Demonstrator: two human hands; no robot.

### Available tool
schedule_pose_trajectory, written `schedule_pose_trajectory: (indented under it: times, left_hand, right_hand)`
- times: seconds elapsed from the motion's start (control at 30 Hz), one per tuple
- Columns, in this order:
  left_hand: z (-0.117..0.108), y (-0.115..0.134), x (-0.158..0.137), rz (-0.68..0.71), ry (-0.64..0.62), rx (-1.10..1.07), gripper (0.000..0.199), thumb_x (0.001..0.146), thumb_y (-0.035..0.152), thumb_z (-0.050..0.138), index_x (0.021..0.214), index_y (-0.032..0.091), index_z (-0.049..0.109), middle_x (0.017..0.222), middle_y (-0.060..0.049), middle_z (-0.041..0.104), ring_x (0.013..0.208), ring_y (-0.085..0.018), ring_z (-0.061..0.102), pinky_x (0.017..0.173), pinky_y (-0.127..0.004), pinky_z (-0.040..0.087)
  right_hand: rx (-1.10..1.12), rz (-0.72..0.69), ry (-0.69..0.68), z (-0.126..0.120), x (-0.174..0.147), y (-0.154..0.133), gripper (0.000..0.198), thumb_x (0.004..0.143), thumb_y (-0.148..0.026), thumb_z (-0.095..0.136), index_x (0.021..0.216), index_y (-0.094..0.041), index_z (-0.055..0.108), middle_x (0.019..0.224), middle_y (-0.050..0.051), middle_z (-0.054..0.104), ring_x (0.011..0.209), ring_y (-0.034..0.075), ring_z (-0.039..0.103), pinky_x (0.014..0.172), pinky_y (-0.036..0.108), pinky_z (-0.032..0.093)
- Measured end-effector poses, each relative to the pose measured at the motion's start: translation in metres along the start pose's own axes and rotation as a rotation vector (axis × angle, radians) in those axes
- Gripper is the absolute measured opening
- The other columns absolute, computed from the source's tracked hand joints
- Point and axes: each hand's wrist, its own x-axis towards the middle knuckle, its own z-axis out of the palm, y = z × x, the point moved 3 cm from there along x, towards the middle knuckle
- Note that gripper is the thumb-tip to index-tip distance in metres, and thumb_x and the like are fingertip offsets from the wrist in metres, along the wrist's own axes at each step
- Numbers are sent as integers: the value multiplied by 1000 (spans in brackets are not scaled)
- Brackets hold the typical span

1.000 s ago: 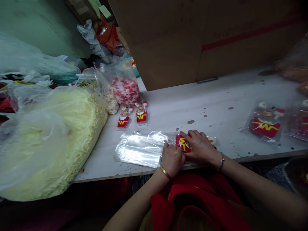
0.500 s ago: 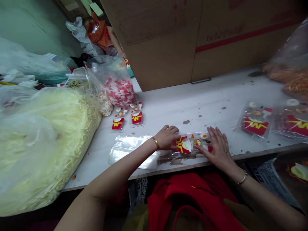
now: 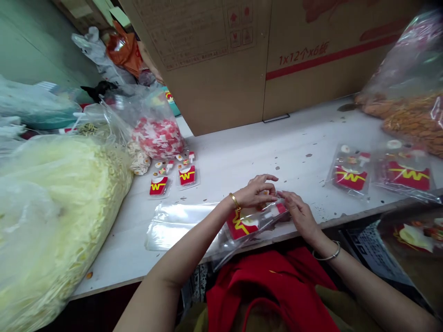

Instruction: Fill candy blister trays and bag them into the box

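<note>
A clear plastic bag (image 3: 254,220) lies tilted near the table's front edge. Inside it are a red carton piece (image 3: 236,228) with a yellow W and a red and white popsicle-shaped piece (image 3: 277,210); other small pieces are partly hidden by fingers. My left hand (image 3: 256,191) arches over the bag's far side, fingers apart and curved. At the bag's right end, my right hand (image 3: 298,213) has its fingers closed on the plastic. Left of the bag lies a stack of flat, clear empty bags (image 3: 173,223), partly beneath my left forearm.
Filled packs sit at left (image 3: 187,175) and right (image 3: 351,177). A tall cardboard box (image 3: 221,92) stands behind. A large bag of pale yellow pieces (image 3: 86,198), a bag of pink and white pieces (image 3: 159,138) and a bag of orange pieces (image 3: 411,110) flank the table.
The bag has gone from lying flat to tilted, its near edge turned toward me. My left hand has shifted to the bag's far side, and my right hand has drawn its fingers in.
</note>
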Motion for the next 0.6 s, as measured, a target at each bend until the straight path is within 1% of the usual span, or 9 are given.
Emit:
schedule_pose_trajectory:
  times: [0.1,0.17,0.23,0.3,0.33,0.4,0.47,0.53,0.6]
  left_hand:
    - [-2,4,10,-13,76,-130,21,87,39,57,82,19,59,120,-7,53,118,-21,45,103,-37,36]
    - [-3,6,14,-37,80,-224,23,87,41,54,81,18,56,98,-4,58,98,-16,54,91,-32,43]
    - [-5,4,17,-93,89,-312,24,87,41,52,79,18,51,79,0,55,78,-13,55,76,-27,45]
    - [-7,-4,21,-169,163,-364,24,86,40,52,76,18,48,70,3,51,65,-11,54,64,-24,43]
    - [-8,-11,23,-219,234,-368,24,85,39,53,75,19,46,66,4,49,61,-11,53,59,-23,41]
    - [-11,-27,26,-347,433,-348,23,83,37,53,72,19,45,60,5,47,54,-10,50,53,-22,38]
    - [-13,-39,27,-458,620,-337,23,83,37,53,71,19,45,57,5,47,52,-11,49,51,-22,37]
    - [-15,-42,25,-466,717,-334,21,83,38,53,79,18,49,66,1,56,63,-13,56,59,-24,43]
    - [-20,-38,17,-401,743,-283,29,85,40,54,104,18,51,94,-6,64,90,-17,61,77,-28,48]
  right_hand:
    - [-29,-79,-38,6,6,-17,26,90,-45,54,100,-25,66,112,6,60,113,23,51,101,43,38]
    - [-95,-137,26,4,14,-26,17,86,-40,60,82,-23,63,99,4,62,101,21,56,104,44,34]
    - [-164,-175,104,0,22,-30,22,87,-38,60,72,-22,55,88,2,61,91,19,57,108,46,29]
    - [-164,-141,196,-3,29,-29,20,85,-41,60,82,-22,55,93,3,60,94,20,56,105,45,33]
    - [-123,-87,235,-3,31,-26,26,83,-44,62,96,-22,55,100,5,58,96,21,56,99,44,40]
    - [10,63,227,4,30,-17,63,79,-48,66,130,-23,39,111,8,56,93,21,59,83,38,50]
    - [97,156,88,16,27,-9,76,81,-49,63,141,-22,25,104,7,60,80,19,63,70,34,54]
    - [29,124,5,18,26,-6,54,89,-47,51,134,-20,38,91,4,67,73,18,65,64,33,55]
    - [-112,48,53,0,34,-6,39,95,-45,40,123,-19,49,91,5,70,75,19,66,64,33,55]
